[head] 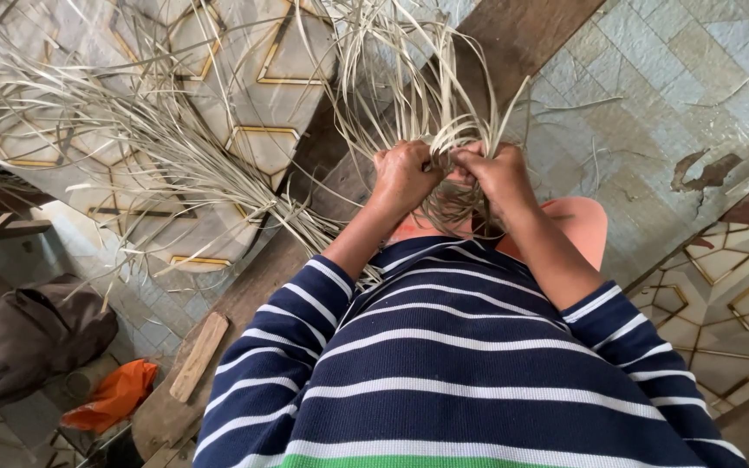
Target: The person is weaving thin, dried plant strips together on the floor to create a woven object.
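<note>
Landmark: the bundle of dry grass strips [444, 130], fanning up and away from the knot where the hands meet.
Left hand [405, 173]: fist closed tight on the strips at the left side of the knot.
Right hand [500, 173]: fingers curled shut around the strips at the right side of the knot, touching the left hand.
Handling: the strips look light, springy and thin; they probably bend easily but may crease or split if folded hard. Best held low, close to the knot, not by the loose tips.
Around: more loose strips [132, 147] left of the bundle; a wooden plank [244, 286] below it; an orange bag [114, 394] and a grey bag [28, 334] far below-left.
</note>
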